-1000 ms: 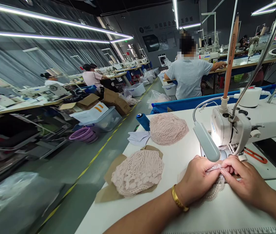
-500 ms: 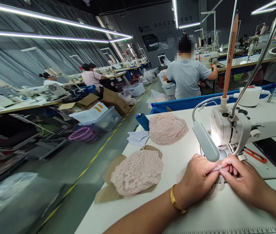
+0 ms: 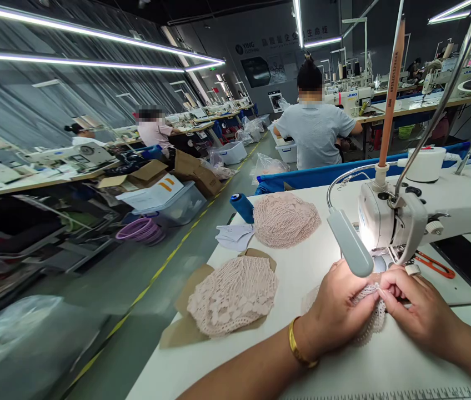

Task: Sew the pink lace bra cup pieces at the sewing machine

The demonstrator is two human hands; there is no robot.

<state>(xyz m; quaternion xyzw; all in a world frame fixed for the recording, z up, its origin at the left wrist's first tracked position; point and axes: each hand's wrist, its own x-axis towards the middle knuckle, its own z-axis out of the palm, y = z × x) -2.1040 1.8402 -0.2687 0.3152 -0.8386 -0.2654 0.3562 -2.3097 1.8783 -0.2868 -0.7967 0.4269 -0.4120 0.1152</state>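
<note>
Both hands pinch a pale pink piece of lace (image 3: 372, 328) just in front of the sewing machine (image 3: 379, 214). My left hand (image 3: 337, 311), with a gold bangle at the wrist, is closed on the lace's left side. Close beside it, my right hand (image 3: 416, 305) grips the lace's edge between thumb and fingers. The machine's needle area is partly hidden behind the fingers and a grey lamp head (image 3: 350, 244). Further left lie a stack of beige lace pieces (image 3: 233, 294) on brown paper and a pinker lace stack (image 3: 285, 219).
A blue thread cone (image 3: 242, 208) and white paper pieces (image 3: 234, 237) lie by the table's left edge. Orange-handled snips (image 3: 435, 265) rest right of the needle area. A ruler (image 3: 439, 393) runs along the front. A co-worker (image 3: 315, 133) sits ahead, facing away.
Both hands stay at nearly the same spot, and the lace between them has spread slightly, showing more of its edge. The co-worker ahead has lowered the right arm.
</note>
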